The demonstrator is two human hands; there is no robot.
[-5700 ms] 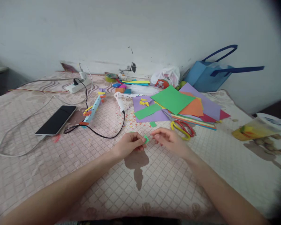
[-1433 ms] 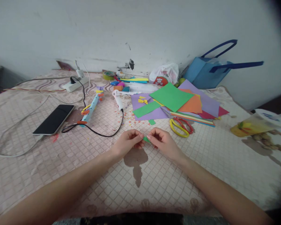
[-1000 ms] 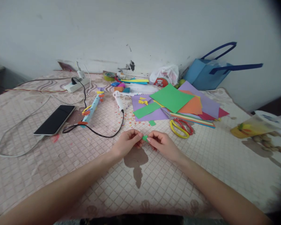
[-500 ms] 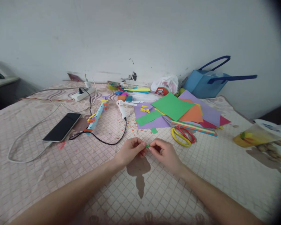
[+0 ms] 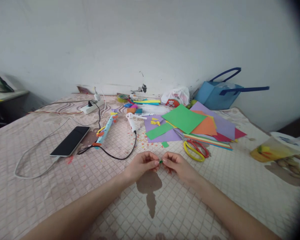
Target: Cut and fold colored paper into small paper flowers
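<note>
Between my fingertips is a small piece of green paper (image 5: 161, 162), mostly hidden, with only a narrow strip of it showing. My left hand (image 5: 143, 166) pinches it from the left. My right hand (image 5: 178, 164) pinches the other side, and the two hands almost meet above the tablecloth. Another small green paper piece (image 5: 165, 144) lies just beyond them. To the right of it rest scissors (image 5: 195, 150) with one yellow and one red handle. Behind my left hand stands a white glue gun (image 5: 131, 123) with a black cord.
Coloured paper sheets (image 5: 183, 118) are piled at the back right, before a blue bag (image 5: 216, 95). A blue strip with orange and yellow bits (image 5: 105, 130) lies left, near a phone (image 5: 70, 141) and a power strip (image 5: 92, 106). A tilted plastic cup (image 5: 272, 150) is far right.
My right hand, earlier apart from the paper, has come to pinch it too. The green piece has gone from flat and visible to a thin sliver. The camera view has tilted upward slightly.
</note>
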